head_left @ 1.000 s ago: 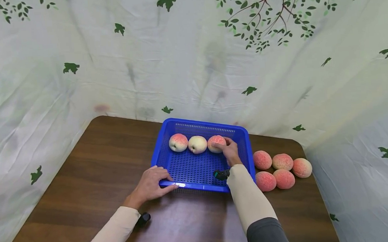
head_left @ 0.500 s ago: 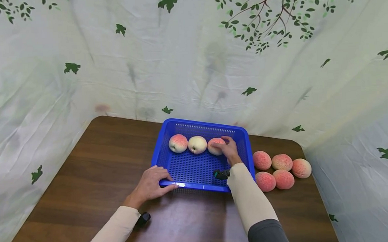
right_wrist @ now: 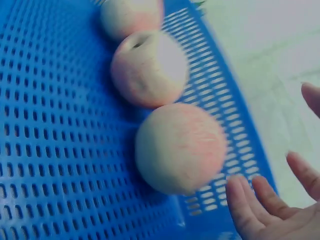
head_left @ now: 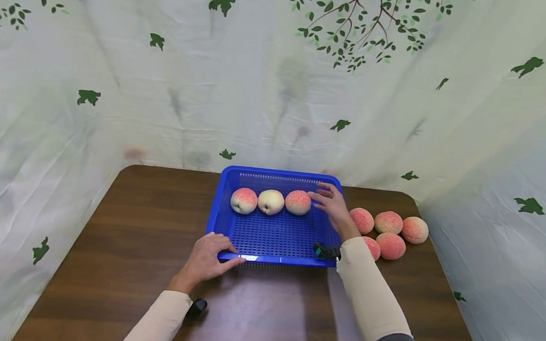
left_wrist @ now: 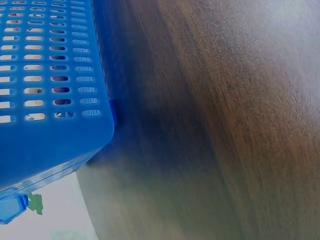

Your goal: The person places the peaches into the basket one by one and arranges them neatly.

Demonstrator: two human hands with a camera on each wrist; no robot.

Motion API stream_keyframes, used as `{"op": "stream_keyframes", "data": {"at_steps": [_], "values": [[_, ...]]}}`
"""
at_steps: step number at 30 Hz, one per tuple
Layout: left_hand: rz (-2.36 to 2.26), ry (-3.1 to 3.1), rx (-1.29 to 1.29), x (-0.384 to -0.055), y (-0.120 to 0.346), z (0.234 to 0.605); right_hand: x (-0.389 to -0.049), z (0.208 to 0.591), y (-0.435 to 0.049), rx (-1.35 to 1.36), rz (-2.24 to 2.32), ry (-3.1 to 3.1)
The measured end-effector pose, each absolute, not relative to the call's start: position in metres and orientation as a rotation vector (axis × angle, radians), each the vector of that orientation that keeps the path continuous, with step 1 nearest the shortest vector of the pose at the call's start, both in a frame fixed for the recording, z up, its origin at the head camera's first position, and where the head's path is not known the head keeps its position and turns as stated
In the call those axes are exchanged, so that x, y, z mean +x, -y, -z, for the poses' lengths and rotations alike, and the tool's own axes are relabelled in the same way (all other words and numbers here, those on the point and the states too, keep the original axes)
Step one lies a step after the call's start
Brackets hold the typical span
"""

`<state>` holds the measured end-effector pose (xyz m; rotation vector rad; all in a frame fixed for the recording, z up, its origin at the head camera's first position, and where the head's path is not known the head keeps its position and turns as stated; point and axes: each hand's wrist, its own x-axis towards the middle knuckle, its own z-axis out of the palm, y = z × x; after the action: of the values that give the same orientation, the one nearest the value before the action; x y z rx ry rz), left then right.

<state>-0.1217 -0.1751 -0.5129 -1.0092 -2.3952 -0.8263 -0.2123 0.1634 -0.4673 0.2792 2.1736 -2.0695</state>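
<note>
A blue perforated plastic basket point(head_left: 284, 260) sits on the wooden table. My left hand point(head_left: 208, 259) grips its near rim at the left corner, thumb along the front and fingers over the edge. Inside, three peaches stand in a row along the far side: a pink-topped one point(head_left: 244, 201) on the left, a pale one point(head_left: 271, 202) in the middle, and a pink one point(head_left: 298, 202) on the right. Just right of that last peach, my right hand point(head_left: 335, 208) hovers over the basket with spread fingers, holding nothing. The right wrist view shows its fingertips point(right_wrist: 235, 185) beside the peach.
Several pink peaches point(head_left: 389, 222) lie grouped on the table point(head_left: 141, 223) at the basket's right, one partly behind my right forearm. A white leaf-print curtain point(head_left: 268, 78) hangs close behind the table's far edge.
My right hand has let go of the rightmost peach, spread its fingers and drawn off to the right. The left hand keeps its grip on the rim. The head view has turned slightly.
</note>
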Motion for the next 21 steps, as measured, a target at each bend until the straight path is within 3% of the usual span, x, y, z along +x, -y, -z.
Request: {"op": "stream_keyframes", "data": {"at_steps": [11, 21], "values": [[0.815, 2.404, -1.010, -0.122, 0.175, 0.514, -0.177, 0.457, -0.217, 0.196, 2.376, -1.902], [0.814, 2.409, -1.006, -0.123, 0.173, 0.512, -0.154, 0.462, -0.280, 0.387, 2.492, -2.076]]}}
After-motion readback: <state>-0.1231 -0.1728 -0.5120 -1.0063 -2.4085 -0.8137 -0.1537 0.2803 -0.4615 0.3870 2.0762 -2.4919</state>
